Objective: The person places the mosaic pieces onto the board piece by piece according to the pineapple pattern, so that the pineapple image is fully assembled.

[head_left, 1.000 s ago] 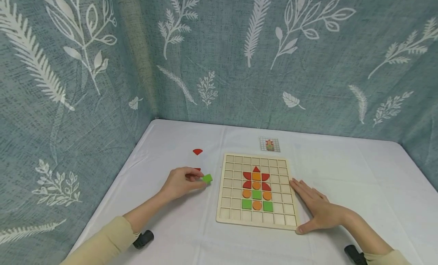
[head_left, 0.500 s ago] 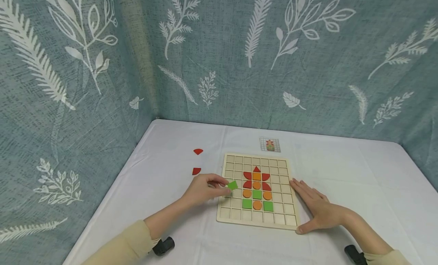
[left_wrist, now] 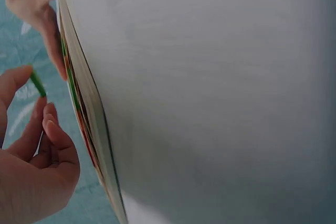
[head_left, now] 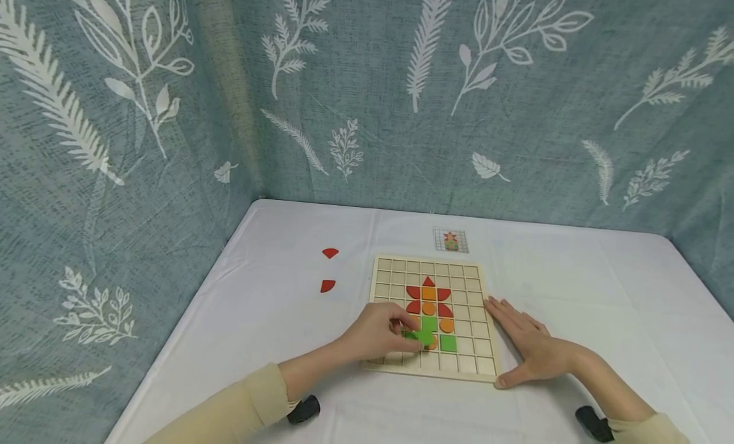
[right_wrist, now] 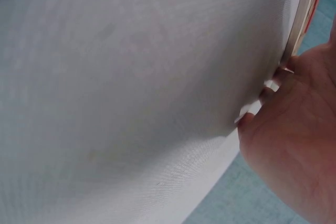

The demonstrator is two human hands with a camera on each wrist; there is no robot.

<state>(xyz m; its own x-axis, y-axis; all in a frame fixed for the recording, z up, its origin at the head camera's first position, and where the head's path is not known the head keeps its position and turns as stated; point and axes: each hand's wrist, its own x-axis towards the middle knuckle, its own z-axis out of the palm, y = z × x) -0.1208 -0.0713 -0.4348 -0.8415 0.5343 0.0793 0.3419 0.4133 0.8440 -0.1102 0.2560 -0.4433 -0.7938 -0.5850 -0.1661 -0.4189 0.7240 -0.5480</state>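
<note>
My left hand pinches a green square tile between thumb and fingertips over the lower middle of a wooden grid board. In the left wrist view this tile is seen edge-on, apart from the board. Red, orange and green pieces lie in the board's cells, among them a red triangle, an orange square and a green square. The left fingers hide part of the pattern's lower left. My right hand rests with straight fingers on the table, touching the board's right edge.
Two red quarter-circle pieces, one far and one nearer, lie on the white-covered table left of the board. A small pattern card lies behind the board. A blue-green leaf-print curtain stands behind and left.
My left hand has carried the green tile rightward from the table beside the board to over the lower pattern, uncovering the nearer red piece. The right hand has stayed at the board's edge.
</note>
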